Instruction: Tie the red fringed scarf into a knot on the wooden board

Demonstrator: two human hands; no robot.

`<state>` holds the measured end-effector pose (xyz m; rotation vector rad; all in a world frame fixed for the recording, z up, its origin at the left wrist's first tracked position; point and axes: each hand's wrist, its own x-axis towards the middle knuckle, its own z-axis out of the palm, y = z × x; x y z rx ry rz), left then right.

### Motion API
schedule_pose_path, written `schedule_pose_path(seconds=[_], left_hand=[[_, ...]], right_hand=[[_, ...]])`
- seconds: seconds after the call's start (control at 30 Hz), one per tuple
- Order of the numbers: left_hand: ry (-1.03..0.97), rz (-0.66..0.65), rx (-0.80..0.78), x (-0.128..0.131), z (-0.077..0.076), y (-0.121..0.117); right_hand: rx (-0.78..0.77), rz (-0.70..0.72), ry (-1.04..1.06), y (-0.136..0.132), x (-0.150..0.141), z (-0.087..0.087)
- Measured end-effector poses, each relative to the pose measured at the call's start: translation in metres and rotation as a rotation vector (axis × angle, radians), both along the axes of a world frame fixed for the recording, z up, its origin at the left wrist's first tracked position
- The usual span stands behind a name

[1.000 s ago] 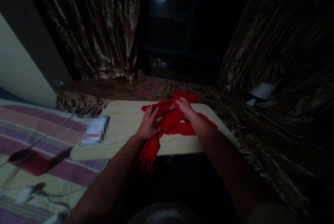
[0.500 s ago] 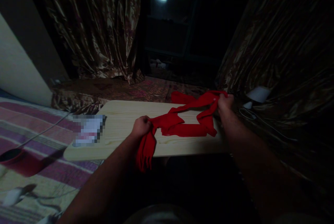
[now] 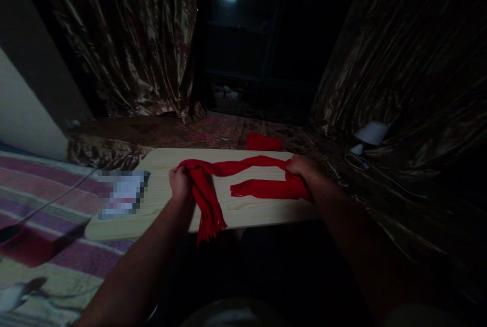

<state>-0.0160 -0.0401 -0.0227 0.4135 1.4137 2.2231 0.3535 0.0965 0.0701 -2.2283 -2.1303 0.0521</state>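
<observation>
A long red scarf [image 3: 241,165] with fringed ends stretches across the pale wooden table [image 3: 160,215]. My left hand [image 3: 180,185] is closed around it near one end, and the fringe hangs down toward the table's near edge. My right hand [image 3: 300,165] grips the scarf at the table's right side. One fringed length lies flat on the wood between my hands, running under my right wrist. Beyond the table's far edge sits another red piece of cloth [image 3: 263,141]; whether it joins the scarf I cannot tell.
A blurred-out flat item [image 3: 124,194] lies at the table's left. A striped bed cover [image 3: 72,210] bears a red container [image 3: 28,246] and cables. At right stands a small white lamp [image 3: 372,134] with a cord. Curtains [image 3: 148,42] flank a dark window.
My left hand has moved left and my right hand has come left and lower, drawing the scarf between them straighter across the table. The view has shifted slightly.
</observation>
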Motion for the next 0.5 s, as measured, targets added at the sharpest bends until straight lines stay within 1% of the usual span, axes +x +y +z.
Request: schedule_pose_path(seconds=[0.03,0.1,0.17,0.2,0.27,0.33,0.37,0.4,0.5], left_hand=[[-0.031,-0.008,0.027,0.001,0.001,0.0],[-0.054,-0.051,0.061,0.002,0.0,0.001],[-0.04,-0.095,0.067,0.001,-0.001,0.001],[-0.034,-0.108,0.064,0.001,-0.002,0.001],[-0.027,-0.118,0.052,0.0,-0.004,0.002],[-0.039,-0.097,0.046,-0.001,-0.006,0.003],[-0.045,-0.082,0.042,-0.002,-0.007,0.003],[-0.048,-0.068,0.037,-0.003,-0.008,0.004],[-0.04,-0.031,0.017,-0.007,-0.011,0.006]], right_hand=[[0.007,0.036,-0.074,-0.006,-0.009,0.0],[0.094,0.129,-0.162,-0.018,-0.026,-0.002],[0.135,0.294,-0.144,-0.031,-0.041,-0.006],[0.104,0.41,-0.097,-0.036,-0.047,-0.009],[-0.033,0.653,0.029,-0.046,-0.058,-0.018],[-0.155,0.823,0.098,-0.053,-0.066,-0.028],[-0.194,0.859,0.092,-0.056,-0.069,-0.032],[-0.222,0.864,0.064,-0.057,-0.071,-0.035],[-0.28,0.776,-0.072,-0.055,-0.069,-0.034]])
